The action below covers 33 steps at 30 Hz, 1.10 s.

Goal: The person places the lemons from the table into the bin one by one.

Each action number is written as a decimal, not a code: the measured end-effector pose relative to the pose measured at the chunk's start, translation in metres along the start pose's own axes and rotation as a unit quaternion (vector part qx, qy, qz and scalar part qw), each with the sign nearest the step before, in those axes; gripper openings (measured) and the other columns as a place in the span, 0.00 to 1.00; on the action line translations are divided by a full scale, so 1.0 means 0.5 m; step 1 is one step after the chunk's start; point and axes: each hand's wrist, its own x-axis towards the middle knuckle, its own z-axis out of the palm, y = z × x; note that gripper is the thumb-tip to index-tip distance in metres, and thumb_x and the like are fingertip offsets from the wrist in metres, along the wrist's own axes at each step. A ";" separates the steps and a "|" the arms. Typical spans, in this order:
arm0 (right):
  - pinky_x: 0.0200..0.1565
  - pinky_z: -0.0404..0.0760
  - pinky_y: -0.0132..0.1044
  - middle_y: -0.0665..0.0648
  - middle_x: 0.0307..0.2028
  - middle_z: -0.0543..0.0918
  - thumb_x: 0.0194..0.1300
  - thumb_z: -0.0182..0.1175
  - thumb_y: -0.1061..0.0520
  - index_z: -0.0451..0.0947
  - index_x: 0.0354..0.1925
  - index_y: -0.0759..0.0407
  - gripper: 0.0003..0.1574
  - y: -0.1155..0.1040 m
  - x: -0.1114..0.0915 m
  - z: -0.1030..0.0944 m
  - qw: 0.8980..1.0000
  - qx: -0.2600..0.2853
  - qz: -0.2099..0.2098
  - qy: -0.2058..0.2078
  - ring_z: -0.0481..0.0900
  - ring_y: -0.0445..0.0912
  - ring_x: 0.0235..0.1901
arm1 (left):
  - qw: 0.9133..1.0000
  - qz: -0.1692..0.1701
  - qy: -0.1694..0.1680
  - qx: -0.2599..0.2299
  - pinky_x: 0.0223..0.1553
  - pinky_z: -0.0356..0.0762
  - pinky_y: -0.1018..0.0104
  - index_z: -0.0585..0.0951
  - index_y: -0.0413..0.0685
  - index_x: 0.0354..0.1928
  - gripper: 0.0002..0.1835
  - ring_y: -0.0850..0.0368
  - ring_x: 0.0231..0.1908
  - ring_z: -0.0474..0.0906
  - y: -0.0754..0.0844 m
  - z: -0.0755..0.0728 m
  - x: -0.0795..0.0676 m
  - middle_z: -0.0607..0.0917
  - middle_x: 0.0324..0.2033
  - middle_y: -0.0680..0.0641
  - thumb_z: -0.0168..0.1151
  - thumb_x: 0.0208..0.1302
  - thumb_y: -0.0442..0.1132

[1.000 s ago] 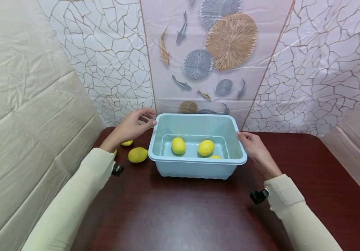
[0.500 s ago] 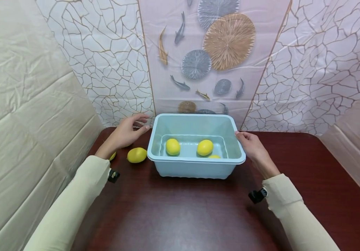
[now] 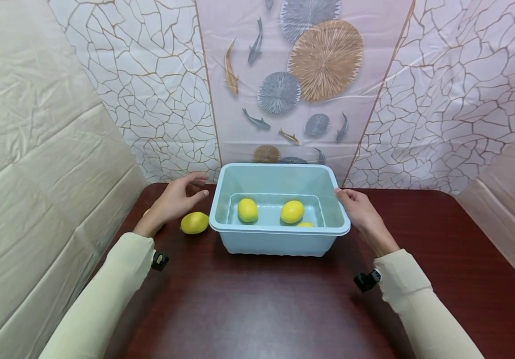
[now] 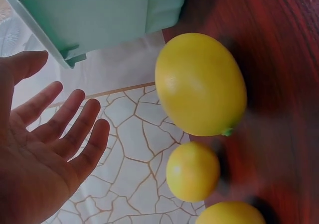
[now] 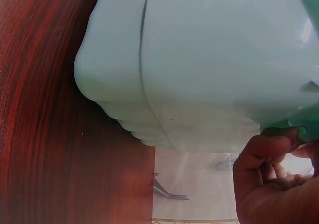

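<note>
A pale blue plastic bin (image 3: 280,242) stands on the table near the back wall. Two yellow lemons (image 3: 248,210) (image 3: 292,212) lie inside, and a third lemon (image 3: 306,225) is half hidden behind the front rim. My left hand (image 3: 174,199) hovers left of the bin, fingers apart and slightly bent, palm bare in the left wrist view. Below it on the table sits one lemon (image 4: 201,84), with two more lemons (image 4: 193,172) (image 4: 231,214) beyond, mostly covered by the hand in the head view. My right hand (image 3: 360,212) pinches the bin's right rim.
The dark red-brown table (image 3: 257,304) runs up to a patterned cloth (image 3: 167,99) behind the bin. A beige cloth (image 3: 37,164) bounds the left side, and another hangs at the right. Each sleeve cuff carries a small black camera (image 3: 367,280).
My left hand has drawn back from the bin's left rim, leftward and down over the lemons outside. The left lemon in the bin has rolled slightly left. My right hand keeps its hold.
</note>
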 end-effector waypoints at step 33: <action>0.38 0.80 0.34 0.70 0.56 0.76 0.78 0.39 0.35 0.64 0.69 0.68 0.42 0.004 -0.002 -0.002 1.000 0.003 -0.007 -0.009 0.79 0.56 0.49 | 0.992 -0.083 -0.096 0.018 0.60 0.70 0.40 0.69 0.50 0.69 0.39 0.38 0.62 0.71 -0.076 0.038 -0.035 0.76 0.62 0.39 0.74 0.56 0.48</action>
